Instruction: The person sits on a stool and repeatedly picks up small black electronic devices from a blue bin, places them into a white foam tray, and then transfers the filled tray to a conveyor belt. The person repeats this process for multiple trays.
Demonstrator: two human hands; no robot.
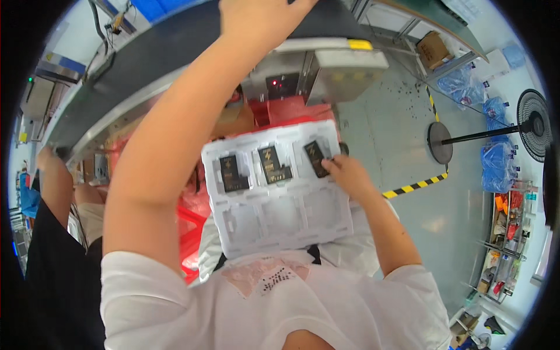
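Note:
A white molded tray [279, 195] with two rows of pockets rests on my lap. In its far row lie flat black batteries: a left one [234, 173] and a middle, L-shaped one [274, 164]. At the far right pocket my right hand [345, 174] pinches the edge of a third, tilted battery [315, 157] between thumb and fingers. The near-row pockets hold nothing. My left hand [259, 20] reaches far forward over the dark conveyor belt [192, 35]; the top edge of the picture cuts off its fingers, hiding anything in them.
A metal conveyor frame with a grey box [348, 73] stands ahead of the tray. Another person's hand [51, 158] is near the belt at left. A red stool [189, 233] is beside my lap. To the right are a floor fan [440, 142] and a shelf rack [507, 242].

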